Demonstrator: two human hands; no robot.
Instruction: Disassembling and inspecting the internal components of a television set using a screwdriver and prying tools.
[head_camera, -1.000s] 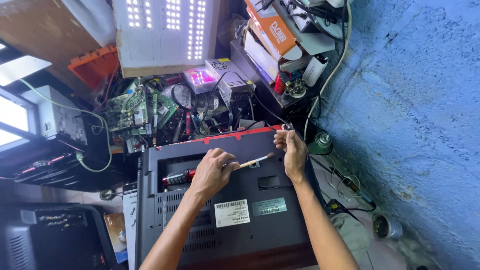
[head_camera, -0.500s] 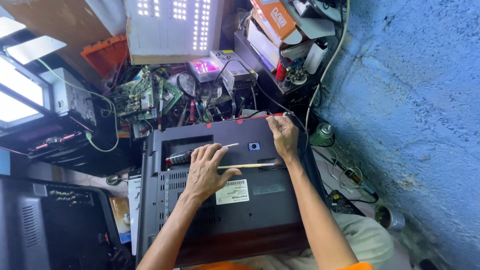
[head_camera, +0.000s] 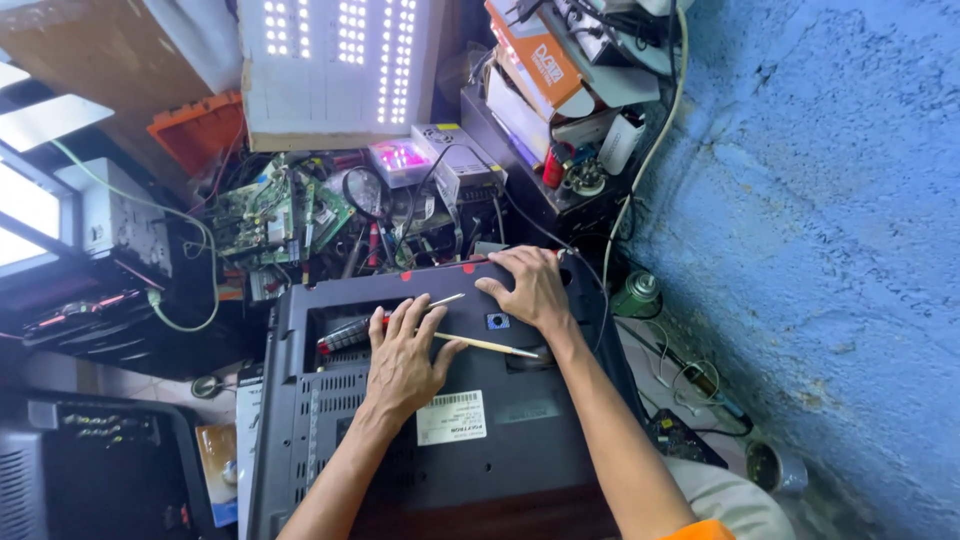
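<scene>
We have moved our left hand (head_camera: 403, 358), fingers spread, up the dark plastic television back cover (head_camera: 330, 450); our right hand (head_camera: 532, 288), fingers together, is pressing its top edge. Cover still on; red-handled screwdriver (head_camera: 352, 333) lying idle.

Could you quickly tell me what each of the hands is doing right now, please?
Left hand: open, flat on the dark TV back cover, over a screwdriver.
Right hand: open, pressing the cover's top edge.

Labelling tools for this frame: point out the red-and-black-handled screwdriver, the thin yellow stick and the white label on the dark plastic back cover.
Red-and-black-handled screwdriver (head_camera: 348, 334), head view, on the handle.
Thin yellow stick (head_camera: 490, 346), head view, mid-length, right of the left hand.
White label (head_camera: 451, 417), head view, its centre.
</scene>
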